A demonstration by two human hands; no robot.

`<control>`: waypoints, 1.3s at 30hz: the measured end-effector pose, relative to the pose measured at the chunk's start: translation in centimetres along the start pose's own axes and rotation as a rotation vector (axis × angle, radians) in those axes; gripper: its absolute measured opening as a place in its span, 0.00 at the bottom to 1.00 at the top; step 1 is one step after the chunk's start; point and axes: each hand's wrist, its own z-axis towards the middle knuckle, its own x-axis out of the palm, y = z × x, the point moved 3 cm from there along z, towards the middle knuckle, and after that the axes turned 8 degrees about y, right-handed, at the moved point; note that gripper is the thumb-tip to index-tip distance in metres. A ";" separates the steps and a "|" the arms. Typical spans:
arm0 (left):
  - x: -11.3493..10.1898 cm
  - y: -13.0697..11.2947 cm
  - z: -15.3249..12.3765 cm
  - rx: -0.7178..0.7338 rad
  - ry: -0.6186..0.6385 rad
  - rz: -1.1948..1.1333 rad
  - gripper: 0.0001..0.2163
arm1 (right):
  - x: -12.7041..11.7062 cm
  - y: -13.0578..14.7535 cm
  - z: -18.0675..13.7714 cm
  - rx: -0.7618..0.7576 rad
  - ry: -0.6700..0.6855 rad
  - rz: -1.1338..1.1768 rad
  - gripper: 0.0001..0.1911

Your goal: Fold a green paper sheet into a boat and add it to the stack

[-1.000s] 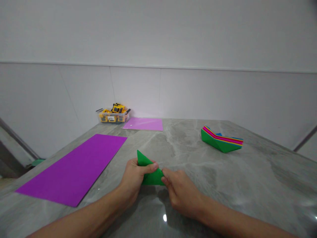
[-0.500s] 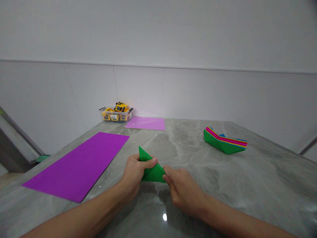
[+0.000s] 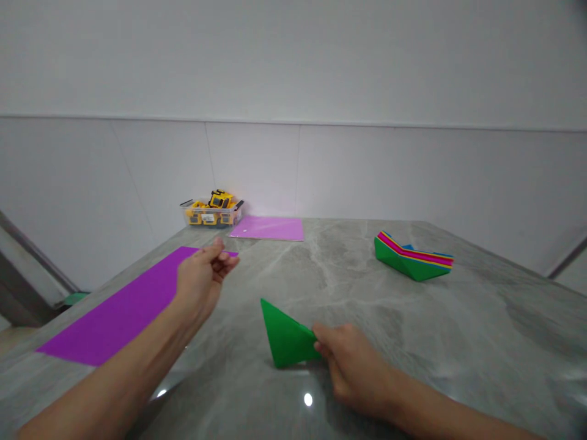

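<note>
R fingers (image 3: 321, 335) pinch green paper (image 3: 287, 336) corner, L hand (image 3: 202, 278) apart

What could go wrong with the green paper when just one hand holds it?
1. Only the right hand pinches the green folded paper, at one corner, so its folds might spring open, or it could slide on the shiny table.
2. The left hand hangs in the air by the far corner of the purple sheet, holding nothing, and might nudge that sheet if it comes down there.
</note>
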 end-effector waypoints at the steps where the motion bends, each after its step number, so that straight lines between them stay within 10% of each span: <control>1: -0.1 -0.3 0.1 0.037 -0.017 -0.010 0.11 | -0.1 -0.2 0.0 0.014 -0.034 0.017 0.05; 9: 2.5 5.1 -5.5 -0.286 0.685 0.339 0.16 | -0.3 0.2 1.0 -0.039 -0.191 0.143 0.11; 21: 2.3 5.6 -6.8 -0.393 0.361 0.268 0.12 | -0.7 1.1 1.5 -0.050 -0.126 0.011 0.09; 39: 1.9 4.3 -4.9 -0.320 0.289 0.215 0.15 | -1.3 1.0 1.3 -0.055 -0.124 0.034 0.09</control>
